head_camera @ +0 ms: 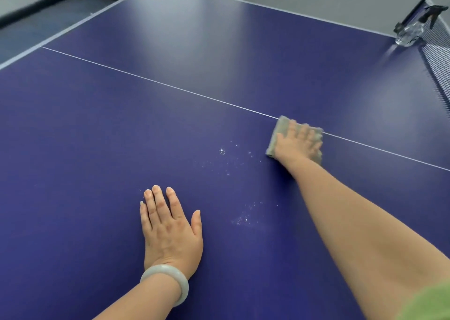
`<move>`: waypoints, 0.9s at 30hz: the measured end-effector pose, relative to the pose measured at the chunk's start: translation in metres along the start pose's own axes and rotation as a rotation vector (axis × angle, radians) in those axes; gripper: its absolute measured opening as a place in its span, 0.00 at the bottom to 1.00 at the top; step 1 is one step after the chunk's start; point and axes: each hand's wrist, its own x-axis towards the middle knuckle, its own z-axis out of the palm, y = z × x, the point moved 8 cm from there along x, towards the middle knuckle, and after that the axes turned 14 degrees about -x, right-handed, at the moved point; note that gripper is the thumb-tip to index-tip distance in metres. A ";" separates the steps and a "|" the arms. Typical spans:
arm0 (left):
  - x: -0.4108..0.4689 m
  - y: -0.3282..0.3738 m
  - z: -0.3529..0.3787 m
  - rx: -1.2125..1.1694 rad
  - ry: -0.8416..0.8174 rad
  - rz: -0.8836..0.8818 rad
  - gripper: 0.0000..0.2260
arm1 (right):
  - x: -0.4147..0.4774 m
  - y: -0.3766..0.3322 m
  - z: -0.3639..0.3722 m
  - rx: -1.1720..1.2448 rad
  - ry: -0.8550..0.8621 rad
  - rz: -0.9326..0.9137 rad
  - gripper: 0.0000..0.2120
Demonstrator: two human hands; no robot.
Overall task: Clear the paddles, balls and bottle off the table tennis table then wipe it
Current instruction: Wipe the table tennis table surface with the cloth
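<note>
Wiping in hand. Right hand (298,144) lies flat on the cloth (281,126), fingers straight and slightly spread, pressing it to the table (97,124) on the centre line (146,78). Left hand (170,232) rests flat, fingers together, thumb out, holding nothing. Droplets (222,152) lie between the hands, unwiped. Recommended: keep the palm pressure even and draw overlapping strokes through the droplets towards the near edge. The bottle (409,33) stands by the net (435,58); no paddles or balls are in view.
</note>
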 end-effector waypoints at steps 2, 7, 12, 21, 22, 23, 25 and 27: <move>0.000 0.001 0.000 -0.002 0.006 0.004 0.37 | -0.017 -0.066 0.000 -0.041 0.009 -0.179 0.30; 0.000 0.000 0.001 0.017 0.001 0.001 0.36 | -0.100 -0.173 0.011 -0.052 0.033 -0.611 0.29; 0.001 -0.001 -0.001 0.012 0.005 -0.016 0.36 | -0.126 -0.129 0.021 -0.152 0.143 -0.724 0.28; 0.000 -0.001 -0.001 0.011 -0.001 -0.025 0.35 | -0.109 0.061 0.035 -0.023 0.074 0.176 0.30; 0.000 -0.001 -0.001 0.007 -0.001 -0.026 0.35 | -0.123 0.037 0.036 -0.015 0.103 0.132 0.30; 0.000 -0.001 -0.001 0.005 -0.003 -0.030 0.34 | -0.138 0.007 0.037 -0.018 0.148 0.033 0.30; 0.000 -0.001 -0.002 0.002 -0.004 -0.032 0.34 | -0.170 -0.055 0.039 -0.046 0.231 -0.243 0.30; 0.000 -0.001 -0.003 -0.010 0.003 -0.026 0.34 | -0.186 -0.086 0.041 -0.069 0.236 -0.475 0.29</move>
